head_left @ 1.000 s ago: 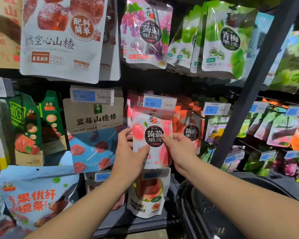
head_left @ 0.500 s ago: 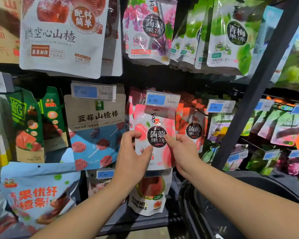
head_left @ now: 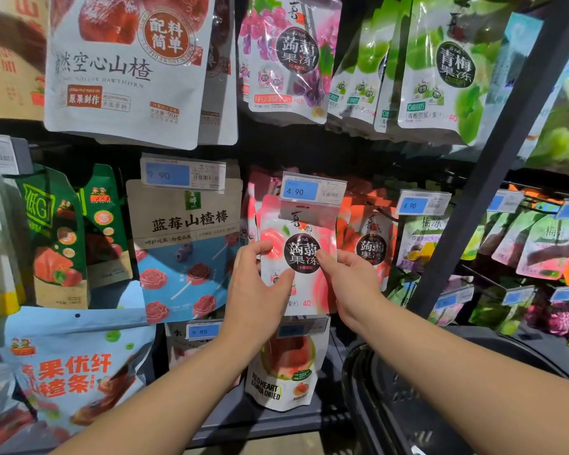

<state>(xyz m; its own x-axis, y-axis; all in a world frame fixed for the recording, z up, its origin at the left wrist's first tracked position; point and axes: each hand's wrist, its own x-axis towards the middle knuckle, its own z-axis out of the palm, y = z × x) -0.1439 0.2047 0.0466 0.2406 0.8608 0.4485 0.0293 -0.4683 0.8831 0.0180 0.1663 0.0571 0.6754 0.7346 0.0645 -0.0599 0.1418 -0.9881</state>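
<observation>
So, closest in, a black basket (head_left: 391, 408) was parked low on the right, just under the right forearm. A bit further out, the left hand (head_left: 257, 290) and right hand (head_left: 352, 287) were both clamped on the same peach jelly pouch (head_left: 304, 254). The left edge was gripped with the thumb laid across the front, and the right edge was pinched the same way. The pouch was held straight ahead of both hands, about equally near to each, long axis upright, face turned to the camera. Its top was tucked right behind the 4.90 price tag (head_left: 312, 190). Whether the hanging hole was on the peg couldn't be told, since it was covered by the tag. That top-edge-to-peg lineup was probably what the next move would hinge on.

Room was tight. A blueberry hawthorn bag (head_left: 184, 244) was hung just beside on the left, a strawberry pouch (head_left: 372, 247) just beside on the right, and a guava pouch (head_left: 283, 372) right below. Open space was left only toward the camera. Further right, a dark shelf post (head_left: 493, 178) was slanted across, well apart.
</observation>
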